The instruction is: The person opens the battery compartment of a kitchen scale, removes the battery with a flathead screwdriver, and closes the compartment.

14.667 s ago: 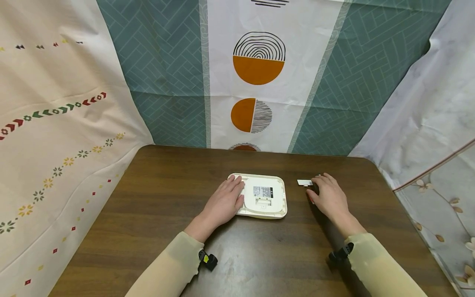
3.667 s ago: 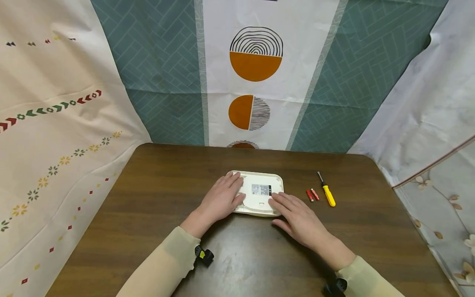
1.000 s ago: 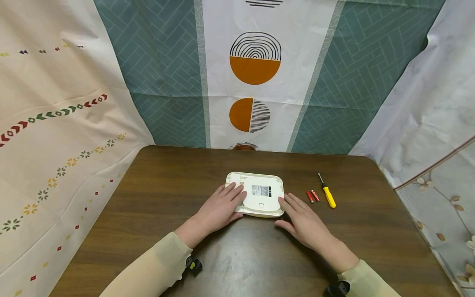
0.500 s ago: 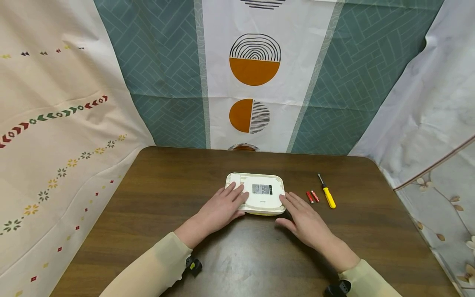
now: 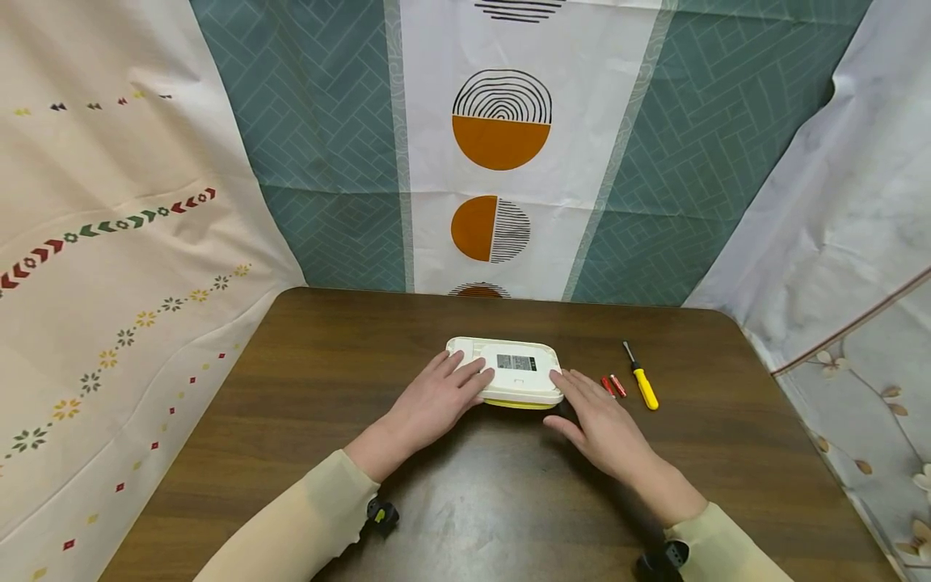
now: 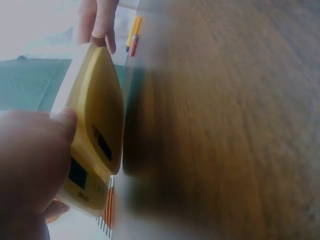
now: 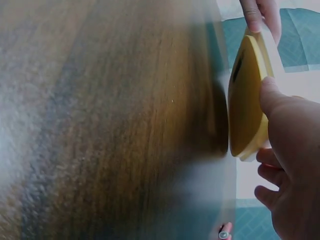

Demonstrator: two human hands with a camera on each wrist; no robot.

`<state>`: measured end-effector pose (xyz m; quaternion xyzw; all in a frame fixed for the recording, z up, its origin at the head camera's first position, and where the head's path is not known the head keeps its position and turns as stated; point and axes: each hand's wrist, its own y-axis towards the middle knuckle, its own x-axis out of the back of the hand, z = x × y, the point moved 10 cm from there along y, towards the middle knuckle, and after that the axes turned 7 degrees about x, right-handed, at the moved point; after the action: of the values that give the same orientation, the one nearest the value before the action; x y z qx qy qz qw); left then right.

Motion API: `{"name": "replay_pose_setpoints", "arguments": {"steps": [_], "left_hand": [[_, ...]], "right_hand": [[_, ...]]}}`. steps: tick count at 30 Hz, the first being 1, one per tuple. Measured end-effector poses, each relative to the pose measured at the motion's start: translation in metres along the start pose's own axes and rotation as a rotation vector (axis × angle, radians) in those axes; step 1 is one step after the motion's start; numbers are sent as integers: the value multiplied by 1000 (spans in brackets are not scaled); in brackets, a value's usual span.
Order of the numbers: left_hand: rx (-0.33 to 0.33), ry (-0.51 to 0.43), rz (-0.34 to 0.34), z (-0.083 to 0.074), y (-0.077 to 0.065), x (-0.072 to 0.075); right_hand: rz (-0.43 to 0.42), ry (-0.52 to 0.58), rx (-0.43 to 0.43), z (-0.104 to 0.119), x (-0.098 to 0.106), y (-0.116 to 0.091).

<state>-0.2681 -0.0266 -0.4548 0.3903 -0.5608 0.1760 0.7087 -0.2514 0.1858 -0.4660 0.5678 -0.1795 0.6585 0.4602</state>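
Observation:
A kitchen scale is held bottom up, its white underside with a label facing me. Its yellow weighing side faces down, and a dark display window shows in the left wrist view. My left hand grips the scale's left end, thumb on the near edge. On the right end my right hand has its thumb at the rim and its fingers on the far side. The near edge is raised off the table, and a yellow strip shows below the white rim.
Two small red batteries lie right of the scale, behind my right hand. Beside them is a yellow-handled screwdriver, tip pointing away. The brown wooden table ends at a patterned cloth at the back.
Earliest, the battery compartment was uncovered, with its white cover by my right hand; now it is covered. Over the last second the scale has tilted, its near edge rising between both hands.

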Motion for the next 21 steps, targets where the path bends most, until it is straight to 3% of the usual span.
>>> {"name": "replay_pose_setpoints", "arguments": {"steps": [8, 21], "left_hand": [[-38, -55, -145, -4, 7, 17], [-32, -49, -222, 0, 19, 42]], "right_hand": [[-20, 18, -46, -6, 6, 2], [-80, 39, -46, -8, 18, 1]]}}
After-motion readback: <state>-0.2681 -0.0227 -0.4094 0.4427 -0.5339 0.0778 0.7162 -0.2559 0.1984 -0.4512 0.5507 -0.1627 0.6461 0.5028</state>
